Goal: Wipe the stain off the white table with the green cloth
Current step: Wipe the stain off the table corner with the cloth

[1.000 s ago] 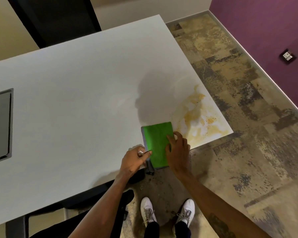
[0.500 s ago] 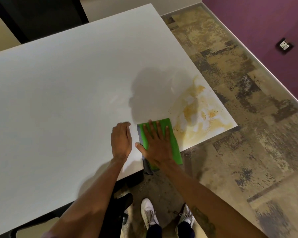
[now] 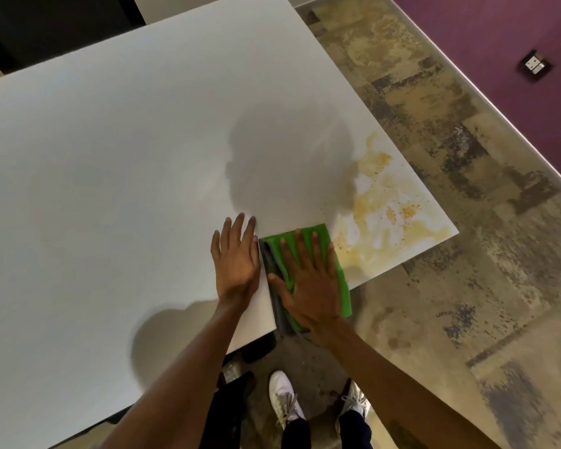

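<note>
A folded green cloth [image 3: 339, 270] with a grey underside lies at the near edge of the white table [image 3: 127, 173], its near end hanging past the edge. My right hand [image 3: 308, 283] presses flat on the cloth, fingers spread. My left hand [image 3: 237, 260] lies flat on the bare table just left of the cloth, holding nothing. A yellow-brown stain [image 3: 382, 215] covers the table's near right corner, directly right of and beyond the cloth.
The table's right edge [image 3: 353, 85] drops to a mottled brown carpet [image 3: 450, 286]. A purple wall with a socket [image 3: 535, 67] stands at the far right. My white shoes [image 3: 284, 400] are below the table edge. A dark chair stands at the far left.
My right hand went from gripping the cloth's edge to lying flat on top of it. My left hand let go of the cloth and now rests open on the table.
</note>
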`<state>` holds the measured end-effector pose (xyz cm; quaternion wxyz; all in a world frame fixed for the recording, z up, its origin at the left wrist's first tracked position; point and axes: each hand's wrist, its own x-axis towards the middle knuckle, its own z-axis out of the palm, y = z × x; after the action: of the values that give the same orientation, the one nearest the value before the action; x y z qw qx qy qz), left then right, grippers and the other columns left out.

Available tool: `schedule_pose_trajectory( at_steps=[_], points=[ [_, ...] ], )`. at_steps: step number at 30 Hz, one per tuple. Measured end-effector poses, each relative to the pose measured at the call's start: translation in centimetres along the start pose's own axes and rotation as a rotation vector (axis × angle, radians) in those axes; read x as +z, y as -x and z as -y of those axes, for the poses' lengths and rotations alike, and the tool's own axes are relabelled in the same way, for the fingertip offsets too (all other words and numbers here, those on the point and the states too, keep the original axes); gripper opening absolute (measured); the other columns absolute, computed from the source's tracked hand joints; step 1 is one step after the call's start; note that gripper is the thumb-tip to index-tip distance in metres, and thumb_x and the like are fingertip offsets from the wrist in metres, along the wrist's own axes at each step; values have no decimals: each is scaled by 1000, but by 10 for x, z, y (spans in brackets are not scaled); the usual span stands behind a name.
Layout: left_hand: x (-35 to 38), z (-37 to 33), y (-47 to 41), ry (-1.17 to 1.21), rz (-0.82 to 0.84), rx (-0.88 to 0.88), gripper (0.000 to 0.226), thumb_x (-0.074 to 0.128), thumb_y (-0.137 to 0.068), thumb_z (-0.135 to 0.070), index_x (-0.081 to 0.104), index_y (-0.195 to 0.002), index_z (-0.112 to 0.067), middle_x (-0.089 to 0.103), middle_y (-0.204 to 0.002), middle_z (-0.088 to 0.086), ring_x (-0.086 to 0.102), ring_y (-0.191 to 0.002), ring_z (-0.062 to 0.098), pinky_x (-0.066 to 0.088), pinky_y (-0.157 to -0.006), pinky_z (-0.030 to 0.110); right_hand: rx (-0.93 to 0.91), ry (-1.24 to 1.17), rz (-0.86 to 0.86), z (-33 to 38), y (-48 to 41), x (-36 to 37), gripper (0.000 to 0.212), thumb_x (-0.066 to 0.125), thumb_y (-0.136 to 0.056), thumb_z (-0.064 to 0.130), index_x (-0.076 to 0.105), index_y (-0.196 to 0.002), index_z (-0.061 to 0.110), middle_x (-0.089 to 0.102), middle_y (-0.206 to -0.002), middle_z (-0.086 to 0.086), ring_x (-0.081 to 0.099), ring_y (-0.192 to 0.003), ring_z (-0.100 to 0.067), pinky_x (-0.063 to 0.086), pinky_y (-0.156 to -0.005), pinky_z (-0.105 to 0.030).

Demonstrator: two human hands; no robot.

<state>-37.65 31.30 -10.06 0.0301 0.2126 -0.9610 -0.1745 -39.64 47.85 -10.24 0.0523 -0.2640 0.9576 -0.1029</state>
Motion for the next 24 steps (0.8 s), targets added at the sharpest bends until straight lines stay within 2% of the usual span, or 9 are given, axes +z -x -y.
schedule_pose_trajectory(
  at_steps=[3,8,14,19,24],
  points=[
    [-3,0,2,-5,-10,31,55,18,-107,-35,34,-157,-18,27,-166,6,16,-157,28,13,-127,51,-67,24,21,-10,4,0,75,28,-95,65,5,-156,28,-1,-165,-5,-4,-152,-30,11,-121,-55],
    [-2,-1,6,-30,-46,66,49,29,-110,-26,38,-155,-10,31,-164,13,21,-155,34,21,-124,55,-46,33,52,-9,2,-3,67,28,-98,54,6,-156,27,2,-165,-4,-2,-152,-30,15,-120,-55],
    [-1,0,3,-19,-1,53,56,14,-108,-34,28,-159,-16,18,-169,5,9,-158,27,9,-128,51,-47,31,86,-3,0,-8,80,22,-94,70,5,-156,22,-1,-165,-9,-5,-151,-32,2,-122,-53],
    [1,-2,2,-9,45,6,56,14,-107,-34,18,-161,-23,8,-171,-1,-1,-159,21,1,-129,46,-53,48,76,-11,1,-9,67,32,-98,49,12,-156,22,8,-164,-7,5,-151,-34,17,-120,-55],
    [-2,-4,-2,-15,50,-12,54,19,-108,-32,20,-161,-25,10,-170,-3,0,-159,19,3,-129,46,-57,53,81,-12,-9,-10,64,35,-99,44,18,-155,19,14,-163,-7,9,-150,-34,17,-120,-55]
  ],
)
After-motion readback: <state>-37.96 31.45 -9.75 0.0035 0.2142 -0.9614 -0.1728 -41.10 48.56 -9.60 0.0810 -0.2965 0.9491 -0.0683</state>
